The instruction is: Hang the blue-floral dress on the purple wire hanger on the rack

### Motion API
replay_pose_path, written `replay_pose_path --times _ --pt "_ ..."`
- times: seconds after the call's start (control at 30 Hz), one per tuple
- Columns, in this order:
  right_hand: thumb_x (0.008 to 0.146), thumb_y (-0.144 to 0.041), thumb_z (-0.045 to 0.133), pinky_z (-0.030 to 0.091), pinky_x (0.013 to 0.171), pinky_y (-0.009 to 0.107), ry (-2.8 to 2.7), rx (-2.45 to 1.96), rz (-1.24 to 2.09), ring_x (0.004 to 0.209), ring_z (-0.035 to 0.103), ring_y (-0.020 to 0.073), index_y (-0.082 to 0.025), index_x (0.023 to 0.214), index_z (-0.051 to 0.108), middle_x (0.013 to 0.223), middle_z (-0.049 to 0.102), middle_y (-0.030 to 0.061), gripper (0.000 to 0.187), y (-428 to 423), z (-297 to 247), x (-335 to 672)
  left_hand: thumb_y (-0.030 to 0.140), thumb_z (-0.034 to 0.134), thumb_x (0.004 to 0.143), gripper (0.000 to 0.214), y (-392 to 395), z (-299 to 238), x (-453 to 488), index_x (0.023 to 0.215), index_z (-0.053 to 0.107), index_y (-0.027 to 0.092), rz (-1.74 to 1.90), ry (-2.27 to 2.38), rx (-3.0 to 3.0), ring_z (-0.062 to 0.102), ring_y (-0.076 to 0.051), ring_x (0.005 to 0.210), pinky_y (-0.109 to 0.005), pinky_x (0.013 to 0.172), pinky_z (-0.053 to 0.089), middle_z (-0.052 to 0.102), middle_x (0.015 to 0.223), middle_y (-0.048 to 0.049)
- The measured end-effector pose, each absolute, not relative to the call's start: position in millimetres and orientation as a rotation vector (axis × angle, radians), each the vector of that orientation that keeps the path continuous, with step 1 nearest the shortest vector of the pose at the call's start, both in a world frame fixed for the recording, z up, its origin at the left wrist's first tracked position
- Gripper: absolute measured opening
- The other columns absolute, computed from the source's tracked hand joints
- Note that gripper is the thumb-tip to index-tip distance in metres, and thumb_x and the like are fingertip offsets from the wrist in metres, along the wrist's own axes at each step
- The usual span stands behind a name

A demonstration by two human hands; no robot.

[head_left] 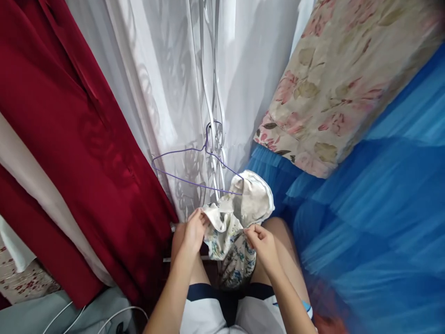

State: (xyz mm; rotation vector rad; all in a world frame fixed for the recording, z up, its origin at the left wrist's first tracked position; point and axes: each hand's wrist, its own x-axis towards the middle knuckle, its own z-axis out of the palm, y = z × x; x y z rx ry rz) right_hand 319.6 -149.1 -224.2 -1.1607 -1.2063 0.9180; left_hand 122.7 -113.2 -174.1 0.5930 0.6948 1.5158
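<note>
Left hand (195, 228) pinching edge of floral-print garment (222, 239), right hand (260, 239) fingertips clamped opposite; I see purple hanger's (181, 151) one end inside garment's pale top!

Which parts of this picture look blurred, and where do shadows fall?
Head view: blue ruffled fabric at right looks smeared; head view: patterned shadows fall on the white curtain and red fabric; head view: the held floral cloth looks sharper.

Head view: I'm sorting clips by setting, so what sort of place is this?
Probably an indoor clothes-hanging nook, perhaps in a home or shop; I can't tell which. The ruffled blue tulle, the floral-print cloth and the purple wire hanger suggest it.
</note>
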Motion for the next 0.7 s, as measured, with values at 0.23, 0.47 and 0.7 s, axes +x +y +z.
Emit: replay_pose_path --times 0.23,0.47,0.7 --pt "0.067 -0.04 0.083 0.047 0.093 0.037 -1.6 -0.954 1.046 0.107 0.058 0.0288 -0.021 0.114 0.064 0.111 0.066 0.0077 0.054 -182.0 -201.5 327.7 0.037 0.055 0.094 0.026 -178.1 -130.9 176.6 0.085 0.067 0.017 1.433 0.586 1.43 0.06 -0.019 0.082 -0.032 0.08 0.049 0.063 0.083 -0.0061" --pt "0.086 -0.051 0.064 0.053 0.079 0.034 -1.373 -1.028 1.185 0.088 0.062 0.0241 -0.018 0.101 0.068 0.096 0.068 0.0079 0.036 -206.3 -160.7 331.8 0.047 0.061 0.089 0.062 -180.8 -139.0 175.4 0.144 0.046 0.026 1.221 0.653 1.703 0.049 -0.028 0.126 -0.042 0.107 0.038 0.056 0.134 -0.0121" --pt "0.06 -0.029 0.088 0.039 0.047 0.027 -1.488 -1.032 0.909 0.051 0.052 0.0141 -0.013 0.057 0.066 0.055 0.06 0.004 0.028 -158.0 -96.4 425.6 0.045 0.066 0.084 0.032 -173.1 -192.6 150.5 0.083 0.068 0.013 0.841 0.903 1.711 0.053 -0.015 0.068 -0.024 0.062 0.041 0.06 0.073 -0.0006"
